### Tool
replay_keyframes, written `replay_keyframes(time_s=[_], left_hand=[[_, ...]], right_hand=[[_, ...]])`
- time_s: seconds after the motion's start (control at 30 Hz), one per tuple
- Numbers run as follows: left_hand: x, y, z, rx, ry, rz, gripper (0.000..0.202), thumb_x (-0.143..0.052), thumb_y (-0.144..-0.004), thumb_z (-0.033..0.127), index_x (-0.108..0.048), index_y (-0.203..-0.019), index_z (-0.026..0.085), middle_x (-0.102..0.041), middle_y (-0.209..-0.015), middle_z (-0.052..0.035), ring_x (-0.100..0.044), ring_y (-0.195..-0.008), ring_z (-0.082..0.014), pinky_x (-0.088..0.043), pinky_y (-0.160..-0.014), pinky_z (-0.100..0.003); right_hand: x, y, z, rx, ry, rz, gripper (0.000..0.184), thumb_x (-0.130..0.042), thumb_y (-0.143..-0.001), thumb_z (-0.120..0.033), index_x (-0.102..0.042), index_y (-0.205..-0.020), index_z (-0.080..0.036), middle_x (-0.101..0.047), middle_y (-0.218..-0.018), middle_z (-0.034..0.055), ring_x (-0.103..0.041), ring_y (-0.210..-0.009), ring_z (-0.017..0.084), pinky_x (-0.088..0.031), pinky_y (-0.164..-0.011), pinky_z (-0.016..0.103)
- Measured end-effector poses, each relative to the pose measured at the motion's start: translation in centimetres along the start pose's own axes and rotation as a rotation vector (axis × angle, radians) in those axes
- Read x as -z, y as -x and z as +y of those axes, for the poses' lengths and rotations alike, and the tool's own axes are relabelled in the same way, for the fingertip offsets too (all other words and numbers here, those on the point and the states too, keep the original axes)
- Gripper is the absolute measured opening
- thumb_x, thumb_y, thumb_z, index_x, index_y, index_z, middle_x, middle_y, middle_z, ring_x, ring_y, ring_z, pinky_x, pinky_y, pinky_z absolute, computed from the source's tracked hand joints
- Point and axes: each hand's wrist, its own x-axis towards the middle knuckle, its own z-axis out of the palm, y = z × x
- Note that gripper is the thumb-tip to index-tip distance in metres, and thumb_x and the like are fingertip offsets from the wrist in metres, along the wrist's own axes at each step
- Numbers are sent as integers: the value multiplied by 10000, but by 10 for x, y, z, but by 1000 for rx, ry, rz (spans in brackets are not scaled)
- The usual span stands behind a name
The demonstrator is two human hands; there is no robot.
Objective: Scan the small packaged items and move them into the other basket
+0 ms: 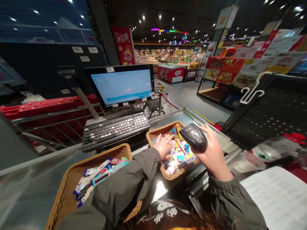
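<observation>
A black handheld barcode scanner (193,135) is in my right hand (212,153), fingers wrapped around it, over the right side of a wicker basket (176,175). Inside that basket lie mixed small packaged items (179,150) in many colours. My left hand (163,147) reaches into the basket's left side with fingers stretched over the packages; I see nothing gripped in it. Under my left forearm stands a larger wicker basket (63,191), partly hidden by the sleeve. It holds several slim packages (100,175) in white, blue and teal.
Behind the baskets are a black keyboard (116,127) and a lit monitor (122,84) on the metal counter (26,188). At the right lie white paper sheets (275,198), near a plastic cup (249,162) and a black perforated panel (271,111) with a white hanger (254,89).
</observation>
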Motion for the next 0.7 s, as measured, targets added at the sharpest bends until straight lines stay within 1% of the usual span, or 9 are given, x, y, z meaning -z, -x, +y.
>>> replay_keyframes(time_s=[0.1, 0.17, 0.27, 0.3, 0.4, 0.47, 0.53, 0.63, 0.7], left_hand=[[-24, -30, 6, -22, -23, -69, 526, -759, -701, 479, -686, -1138, 196, -302, -1579, -168, -252, -1460, -350, -148, -1148, -657], [-38, -45, 7, -11, -31, -109, 459, -755, -703, 436, -705, -1084, 186, -316, -1575, -160, -244, -1461, -352, -124, -1156, -651], [-55, -60, 8, 7, 5, -147, 263, -661, -771, 308, -724, -1006, 208, -323, -1583, -96, -225, -1472, -335, -56, -1172, -641], [-60, -63, 9, 13, 38, -157, 248, -618, -786, 254, -725, -1008, 221, -332, -1582, -72, -226, -1474, -326, -37, -1179, -630], [-74, -69, 13, 33, 143, -192, 390, -547, -763, 153, -704, -1104, 256, -344, -1578, -34, -228, -1478, -312, 6, -1196, -590], [-81, -71, 16, 60, 205, -230, 482, -540, -742, 152, -662, -1194, 266, -319, -1588, -34, -208, -1486, -311, 20, -1197, -586], [-86, -73, 18, 93, 261, -267, 542, -519, -754, 165, -601, -1280, 266, -307, -1591, -39, -204, -1489, -294, -1, -1199, -590], [-88, -75, 19, 140, 307, -280, 587, -486, -798, 192, -502, -1383, 234, -354, -1569, -75, -249, -1476, -279, -76, -1202, -590], [-89, -75, 19, 173, 312, -260, 571, -492, -811, 209, -501, -1382, 197, -395, -1543, -115, -273, -1463, -304, -111, -1195, -601]], right_hand=[[2, -1, 14, -22, 8, 1, 472, -646, -753, -309, -530, -1199, -205, -563, -1298, 163, -380, -1384, 419, -274, -1116, 686], [3, -3, 23, -30, 10, 1, 465, -656, -753, -317, -537, -1188, -205, -563, -1301, 166, -376, -1385, 425, -271, -1111, 699], [1, -6, 34, -37, 13, -5, 451, -653, -756, -304, -545, -1181, -198, -554, -1313, 172, -362, -1395, 423, -278, -1110, 694], [-1, -8, 37, -35, 12, -7, 442, -648, -758, -297, -549, -1177, -194, -551, -1316, 172, -358, -1399, 419, -281, -1114, 686], [-6, -12, 44, -36, 7, -13, 420, -637, -756, -279, -560, -1159, -189, -548, -1328, 169, -355, -1403, 412, -266, -1130, 674], [-10, -14, 47, -43, 7, -24, 413, -637, -751, -276, -565, -1149, -191, -545, -1338, 165, -352, -1404, 415, -249, -1135, 681], [-13, -16, 48, -46, 9, -32, 396, -635, -752, -274, -573, -1134, -192, -541, -1345, 163, -345, -1409, 413, -248, -1136, 679], [-17, -18, 48, -30, 6, -31, 367, -626, -758, -270, -585, -1113, -184, -542, -1336, 171, -349, -1408, 406, -267, -1132, 666], [-19, -19, 47, -17, 1, -25, 368, -626, -758, -270, -585, -1112, -177, -545, -1326, 177, -357, -1403, 403, -272, -1131, 663]])
